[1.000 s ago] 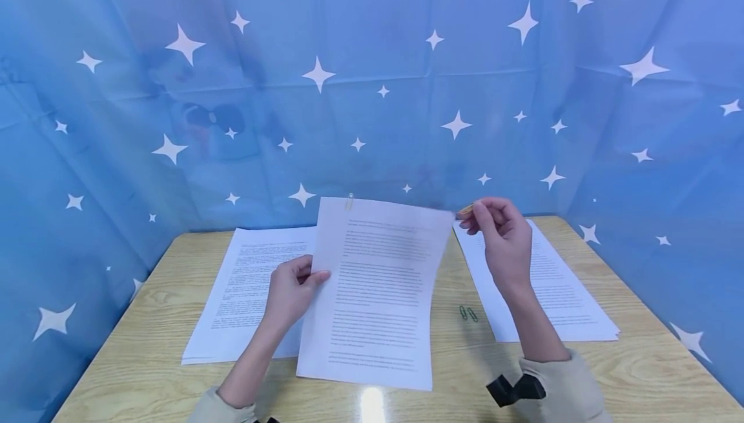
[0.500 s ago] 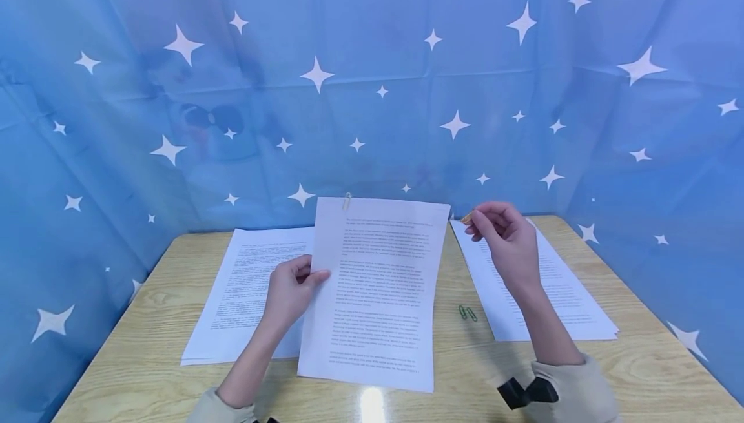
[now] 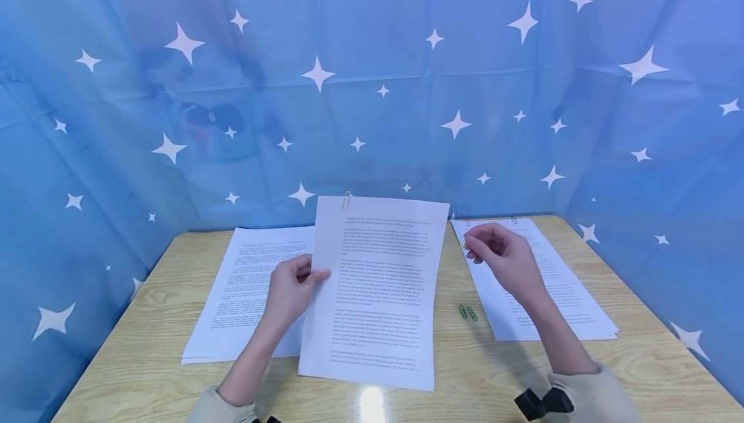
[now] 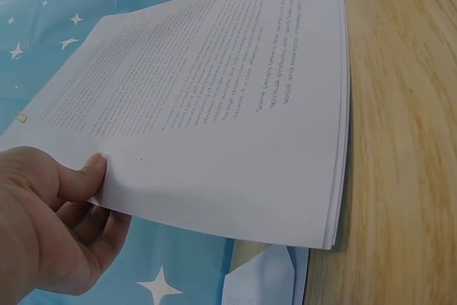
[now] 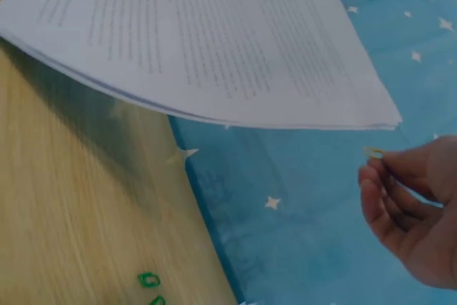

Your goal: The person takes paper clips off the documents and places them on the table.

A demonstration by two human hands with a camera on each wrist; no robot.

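Observation:
My left hand (image 3: 292,290) grips the left edge of a thin stack of printed sheets (image 3: 372,294), thumb on the front, and keeps it raised off the table. A pale yellow paper clip (image 3: 347,200) sits on the stack's top edge near the left corner. To the right of the sheets, my right hand (image 3: 504,260) pinches a yellow paper clip (image 5: 373,152) between thumb and forefinger. That clip is apart from the sheets' top right corner, and mostly hidden by the fingers in the head view.
Two green paper clips (image 3: 467,313) lie on the wooden table (image 3: 459,371). A printed pile (image 3: 244,300) lies at the left, partly behind the held sheets. Another pile (image 3: 569,307) at the right bears a red clip (image 3: 467,222) and a green clip (image 3: 514,220).
My right hand has moved down and to the right, away from the sheets' top right corner, still pinching the yellow paper clip. My left hand and the sheets have hardly moved.

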